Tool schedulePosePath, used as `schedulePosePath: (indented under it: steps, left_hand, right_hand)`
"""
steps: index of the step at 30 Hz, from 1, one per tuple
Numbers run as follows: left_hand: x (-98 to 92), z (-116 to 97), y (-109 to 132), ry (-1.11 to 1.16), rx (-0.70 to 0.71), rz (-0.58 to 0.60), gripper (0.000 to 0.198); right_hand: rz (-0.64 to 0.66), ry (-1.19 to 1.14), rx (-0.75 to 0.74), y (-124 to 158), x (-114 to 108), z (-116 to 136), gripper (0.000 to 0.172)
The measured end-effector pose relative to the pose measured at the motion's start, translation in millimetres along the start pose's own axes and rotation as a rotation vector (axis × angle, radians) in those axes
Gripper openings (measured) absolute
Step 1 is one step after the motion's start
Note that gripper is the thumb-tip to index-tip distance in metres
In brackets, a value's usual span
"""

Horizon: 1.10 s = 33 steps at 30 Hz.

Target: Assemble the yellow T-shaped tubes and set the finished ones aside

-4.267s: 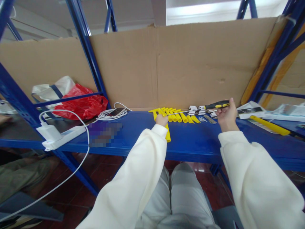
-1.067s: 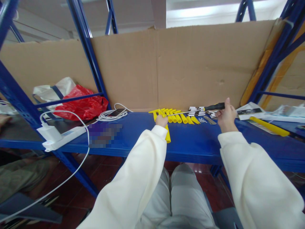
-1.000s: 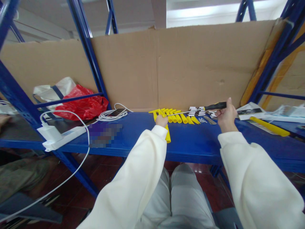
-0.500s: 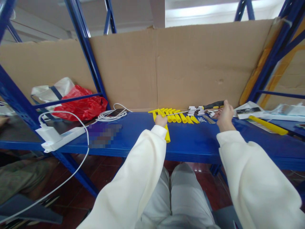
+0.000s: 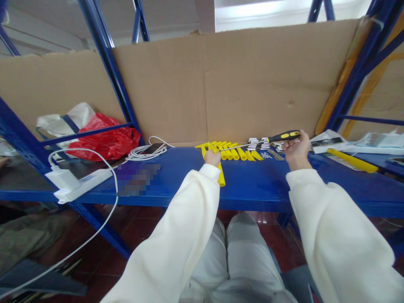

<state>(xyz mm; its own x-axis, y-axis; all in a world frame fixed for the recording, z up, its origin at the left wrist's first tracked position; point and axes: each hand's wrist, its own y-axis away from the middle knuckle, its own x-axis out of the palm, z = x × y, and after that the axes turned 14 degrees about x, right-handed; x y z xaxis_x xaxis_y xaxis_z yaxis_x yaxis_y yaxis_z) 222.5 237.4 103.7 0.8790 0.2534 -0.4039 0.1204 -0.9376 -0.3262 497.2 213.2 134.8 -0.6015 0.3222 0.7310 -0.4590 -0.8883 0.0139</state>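
My left hand [image 5: 212, 157] is closed round a yellow plastic part [image 5: 221, 179] that lies on the blue shelf [image 5: 252, 185] and sticks out toward me. My right hand [image 5: 295, 147] grips the black and yellow handle of a screwdriver [image 5: 282, 136]. Its long metal shaft runs left, with the tip near the yellow part by my left hand. A row of several more yellow parts [image 5: 235, 152] lies between my hands. Behind them sit small white and black pieces [image 5: 257, 143] and loose small metal bits [image 5: 268, 155].
A cardboard sheet [image 5: 252, 80] backs the shelf. At the left are a coiled white cable with a phone [image 5: 148, 150], a red plastic bag [image 5: 101, 136], a white bag [image 5: 63, 122] and a white power strip [image 5: 72, 185]. A long yellow tool [image 5: 352, 160] and papers [image 5: 328, 141] lie at the right.
My right hand has turned the screwdriver handle, so its yellow marks come and go. The view has shifted slightly. My left hand stays on the yellow part.
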Motion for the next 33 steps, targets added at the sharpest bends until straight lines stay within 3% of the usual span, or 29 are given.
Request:
schedulePosePath:
  steps: [3, 6, 13, 20, 23, 27, 33]
  left_hand:
    - [-0.3, -1.6, 0.8, -0.030, -0.008, 0.010, 0.029]
    - [-0.4, -2.9, 1.5, -0.051, -0.007, 0.012, 0.030]
    - [-0.8, -3.3, 2.4, -0.053, 0.004, 0.019, 0.031]
    - [-3.9, -7.5, 5.9, -0.059, -0.007, 0.022, 0.030]
    - [-4.7, -8.0, 5.8, -0.057, -0.005, 0.018, 0.031]
    - [-3.9, -6.0, 4.5, -0.046, -0.003, -0.001, 0.031]
    - [-2.2, -4.3, 2.8, -0.038, 0.005, -0.023, 0.030]
  right_hand:
    - [-0.090, -0.071, 0.050, 2.5, 4.2, 1.4, 0.044]
    - [-0.142, -0.057, -0.021, 1.8, 5.4, -1.1, 0.046]
    - [-0.148, 0.043, -0.116, 4.1, 1.8, -3.5, 0.052]
    - [-0.195, 0.015, -0.045, 10.1, 6.9, -2.1, 0.045]
    - [-0.174, 0.009, -0.040, 3.8, 4.1, -4.3, 0.041]
    - [-0.113, 0.028, -0.073, -6.5, -1.5, -5.7, 0.052]
    - [0.058, 0.038, -0.075, -14.1, -7.4, -1.9, 0.052]
